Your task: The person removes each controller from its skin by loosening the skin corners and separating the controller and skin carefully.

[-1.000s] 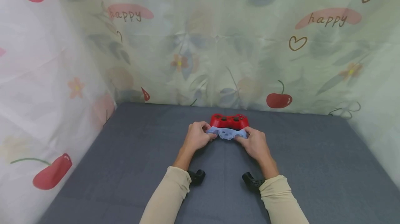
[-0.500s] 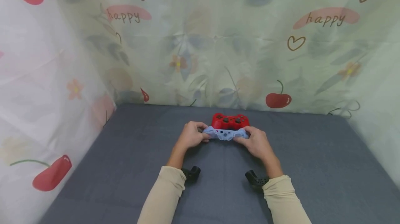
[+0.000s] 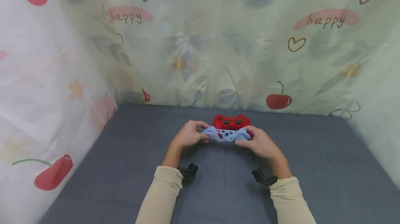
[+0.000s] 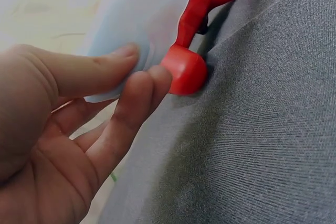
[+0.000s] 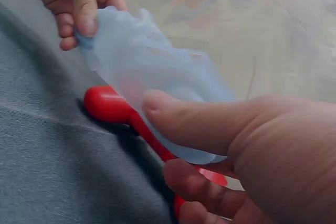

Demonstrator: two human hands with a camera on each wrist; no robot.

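Note:
A pale blue, see-through silicone controller cover [image 3: 227,135] with cut-out holes is stretched between both hands. My left hand [image 3: 189,134] pinches its left end; in the left wrist view the thumb lies on the cover [image 4: 142,19] and fingers bend behind it. The right hand [image 3: 261,143] grips the other end, its thumb [image 5: 184,121] across the cover. Just behind, on the cloth, sits a red game controller [image 3: 230,122] with black sticks. The cover hides its near part, and whether the two touch I cannot tell.
Dark grey cloth [image 3: 131,168] spreads over the table. A printed curtain [image 3: 215,60] hangs along the back and left side. Each wrist wears a black camera mount, such as the right one [image 3: 264,178].
Both hands have moved apart, pulling the cover wider. Its cut-outs now show more clearly, with red visible through it. The controller stays about where it was.

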